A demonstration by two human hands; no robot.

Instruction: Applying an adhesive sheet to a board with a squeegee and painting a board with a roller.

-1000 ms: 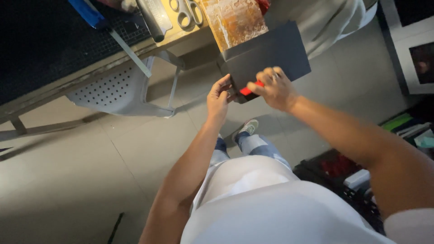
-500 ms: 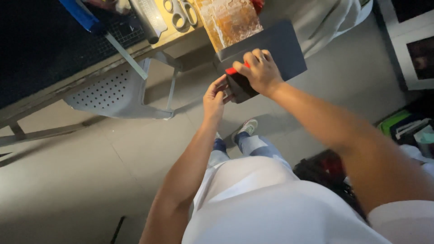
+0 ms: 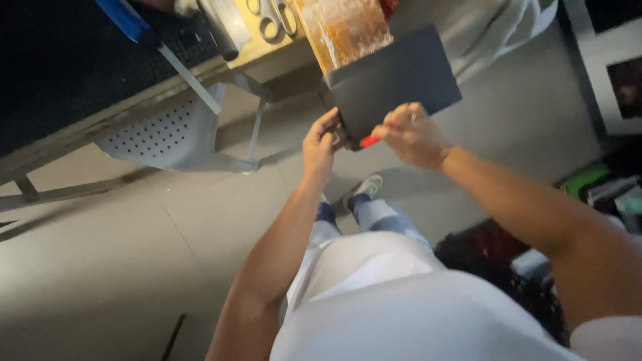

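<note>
A white perforated chair (image 3: pixel 160 137) is seen at the left under the table (image 3: pixel 261 50), on which scissors (image 3: pixel 274 15) lie. The left hand (image 3: pixel 319 144) is raised in front of the body, its fingers closed on the lower left corner of a dark flat panel (image 3: pixel 394 80). The panel is held in the air, its long axis rising to the right. The right hand (image 3: pixel 411 134) is nearer its lower edge, fingers curled around a small red tool (image 3: pixel 369 141) touching that edge.
</note>
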